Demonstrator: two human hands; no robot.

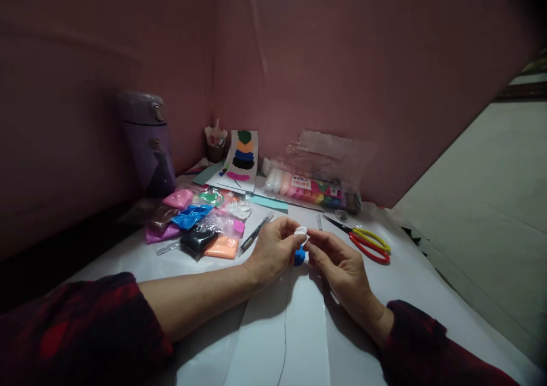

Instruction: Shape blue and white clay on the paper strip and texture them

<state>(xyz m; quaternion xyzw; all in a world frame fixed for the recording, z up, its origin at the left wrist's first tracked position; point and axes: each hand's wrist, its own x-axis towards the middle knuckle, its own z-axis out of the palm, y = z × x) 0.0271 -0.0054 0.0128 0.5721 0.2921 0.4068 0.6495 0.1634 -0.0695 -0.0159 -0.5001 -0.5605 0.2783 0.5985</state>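
White-covered table (410, 306), spread out from where I stand. Purple tumbler (145, 164) upright at the left by the wall, lid on, contents not visible. Clear pouch (337, 152) at the back: multicolour sticks inside, white and pink through yellow, blue and dark. White board (303, 340) under the hands, thin dark line running down it. Left hand (273, 255) pinching, thumb and fingers closed on the white piece. Right hand (344, 269) has bent fingers, tips at the piece's right edge; can't tell if they grip or just touch. Colour-swatch card (244, 155) leans at the back. Scissors (370, 249) right of the right hand, blades pointing back-left. Small cup (215, 153) in the corner, pale items sticking up, too small to name. Pen (255, 235) just left of the left hand. Little clear packets, left side, heaped: black one (198, 241), orange one (221, 247), blue one (192, 216). Blue piece (299, 256) below the white one in view, between both hands; support unclear. White piece (301, 230) between the fingertips, left nearer, long axis unclear
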